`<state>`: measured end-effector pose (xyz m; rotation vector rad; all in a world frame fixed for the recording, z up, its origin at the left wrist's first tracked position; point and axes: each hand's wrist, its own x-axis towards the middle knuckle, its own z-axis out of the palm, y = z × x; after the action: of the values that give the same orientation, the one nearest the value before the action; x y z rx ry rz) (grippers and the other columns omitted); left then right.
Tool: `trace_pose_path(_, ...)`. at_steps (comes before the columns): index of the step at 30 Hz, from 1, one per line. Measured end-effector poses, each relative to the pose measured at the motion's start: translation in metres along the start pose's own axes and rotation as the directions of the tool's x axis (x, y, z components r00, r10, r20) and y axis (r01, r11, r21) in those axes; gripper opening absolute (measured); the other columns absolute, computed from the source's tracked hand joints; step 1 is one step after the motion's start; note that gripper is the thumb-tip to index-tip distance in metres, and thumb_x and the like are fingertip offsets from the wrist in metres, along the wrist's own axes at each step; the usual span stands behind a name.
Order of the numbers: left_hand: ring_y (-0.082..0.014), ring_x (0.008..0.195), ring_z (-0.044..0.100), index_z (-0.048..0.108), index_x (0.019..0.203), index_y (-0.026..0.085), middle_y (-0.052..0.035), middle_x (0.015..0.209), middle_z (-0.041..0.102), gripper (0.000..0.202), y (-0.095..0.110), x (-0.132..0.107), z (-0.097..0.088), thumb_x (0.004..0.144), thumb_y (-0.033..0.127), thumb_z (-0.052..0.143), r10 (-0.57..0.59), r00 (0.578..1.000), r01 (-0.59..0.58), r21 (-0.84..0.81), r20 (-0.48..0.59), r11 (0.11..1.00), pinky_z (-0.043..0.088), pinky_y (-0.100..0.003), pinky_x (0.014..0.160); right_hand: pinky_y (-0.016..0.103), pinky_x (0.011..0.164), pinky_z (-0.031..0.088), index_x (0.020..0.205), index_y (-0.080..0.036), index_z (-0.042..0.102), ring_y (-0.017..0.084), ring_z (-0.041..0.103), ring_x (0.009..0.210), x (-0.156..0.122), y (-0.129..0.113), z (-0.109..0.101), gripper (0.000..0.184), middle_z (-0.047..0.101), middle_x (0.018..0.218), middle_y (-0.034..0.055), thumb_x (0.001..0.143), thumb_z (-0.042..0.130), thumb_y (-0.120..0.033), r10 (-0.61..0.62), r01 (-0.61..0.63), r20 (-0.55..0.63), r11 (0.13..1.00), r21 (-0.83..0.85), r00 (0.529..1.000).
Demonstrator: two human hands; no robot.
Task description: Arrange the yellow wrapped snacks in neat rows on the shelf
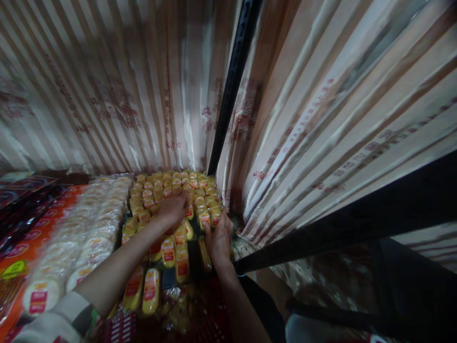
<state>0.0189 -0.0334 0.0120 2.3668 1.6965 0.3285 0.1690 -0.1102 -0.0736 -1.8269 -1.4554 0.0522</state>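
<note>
Rows of small snack packs [146, 193] in yellow wrappers with red-and-white labels fill the back of the display. My left hand [174, 208] reaches over the middle of these rows, its fingertips down among the packs; dimness and blur hide what they hold, if anything. At the right end of the rows is my right hand [219, 238], thumb apart from the fingers, resting against the front and side of the end packs. Below the hands, looser yellow packs [182, 262] lie in uneven rows, and one pack [204, 255] stands on edge beside my right wrist.
Left of the yellow packs run columns of round white cakes [96, 245] in clear wrap, then orange packets [39, 233]. A black perforated post [228, 90] rises at the back corner. A dark rail [321, 219] crosses the right side. Printed pleated sheeting [143, 95] hangs behind.
</note>
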Motion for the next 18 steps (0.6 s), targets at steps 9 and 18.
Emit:
trace_pose_path(9,-0.0172,0.089,0.056,0.053,0.096,0.016,-0.0093,0.104,0.055,0.02,0.0,0.007,0.018,0.088,0.016,0.034,0.037,0.997,-0.038,-0.019,-0.062,0.999,0.045,-0.03,0.078,0.048,0.098,0.035,0.143,-0.01,0.018,0.033,0.039,0.121,0.0,0.001,-0.001,0.073,0.043,0.133,0.0194,0.084,0.051,-0.038,-0.008,0.009,-0.008,1.0,0.028,1.0)
trace_pose_path(18,-0.0188,0.097,0.055,0.048,0.105,0.018,-0.0089,0.113,0.05,0.023,-0.001,-0.003,0.015,0.083,0.021,0.046,-0.029,0.992,0.023,-0.052,-0.119,0.998,0.045,-0.031,0.081,0.047,0.099,0.034,0.142,-0.009,0.021,0.032,0.04,0.121,0.0,0.001,0.001,0.071,0.043,0.133,0.019,0.084,0.05,-0.038,-0.017,0.017,-0.014,1.0,0.02,1.0)
